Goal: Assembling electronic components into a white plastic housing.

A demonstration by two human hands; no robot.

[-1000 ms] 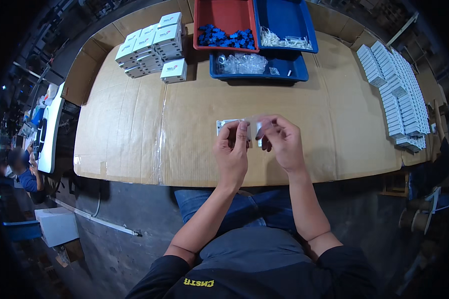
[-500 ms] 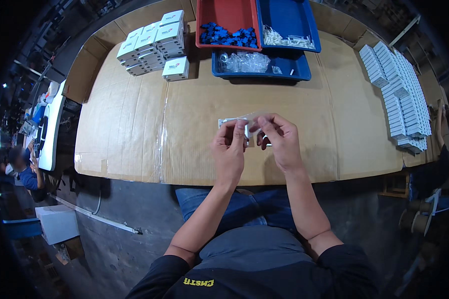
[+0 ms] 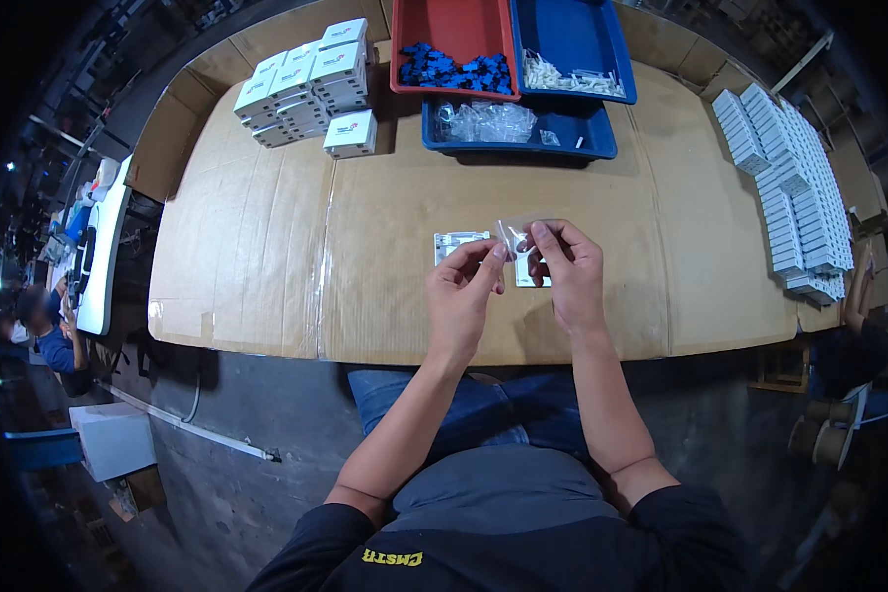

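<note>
Between my two hands, above the middle of the cardboard-covered table, a small clear plastic bag (image 3: 510,235) is pinched from both sides. My left hand (image 3: 466,286) grips its left edge between thumb and forefinger. Its other edge is in the fingertips of my right hand (image 3: 568,264). What the bag holds, if anything, is too small to tell. Behind my left fingers lies a white device part (image 3: 452,240), partly hidden. A second white piece (image 3: 531,273) shows on the table behind and below my right fingers.
White boxes (image 3: 337,61) are stacked at the far left, with a single box (image 3: 350,133) before them. A red tray (image 3: 401,79) holds blue clips; blue trays (image 3: 610,148) hold clear bags and white pieces. Rows of white units (image 3: 784,178) stand right. Another person (image 3: 57,340) is far left.
My hands have drawn slightly apart and turned the clear bag, which now stands up more plainly between the fingertips. My right hand has shifted a little right.
</note>
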